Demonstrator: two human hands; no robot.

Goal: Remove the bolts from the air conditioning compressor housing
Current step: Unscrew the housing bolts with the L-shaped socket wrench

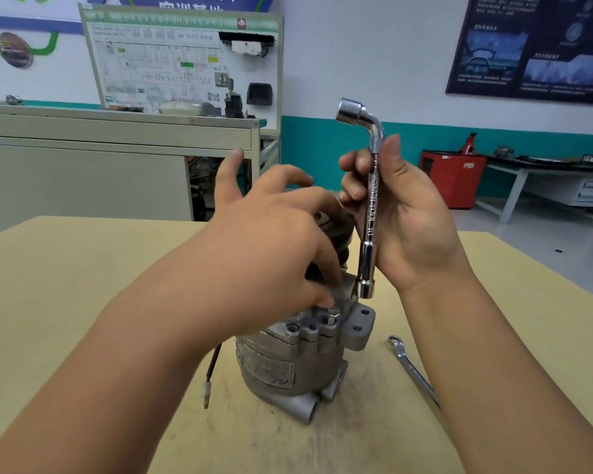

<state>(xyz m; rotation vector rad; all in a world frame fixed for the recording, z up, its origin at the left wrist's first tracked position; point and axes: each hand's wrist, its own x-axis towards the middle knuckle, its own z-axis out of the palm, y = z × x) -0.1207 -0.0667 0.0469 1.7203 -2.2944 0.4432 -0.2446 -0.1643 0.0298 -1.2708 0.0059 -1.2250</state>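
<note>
The grey air conditioning compressor (288, 357) stands upright on the yellow table (65, 285), its black pulley end mostly hidden behind my left hand. My left hand (274, 241) reaches over the housing, and its thumb and a fingertip pinch a bolt (331, 314) that sticks up from the housing flange. My right hand (401, 213) grips a chrome L-shaped socket wrench (370, 206) upright, lifted just above the housing; its lower socket end hangs free beside the mounting ear (358, 325).
A ring spanner (409, 366) lies on the table right of the compressor, partly under my right forearm. A black wire with a white connector (208, 384) trails left of the housing. A beige cabinet, a training board and a red tool cart stand behind.
</note>
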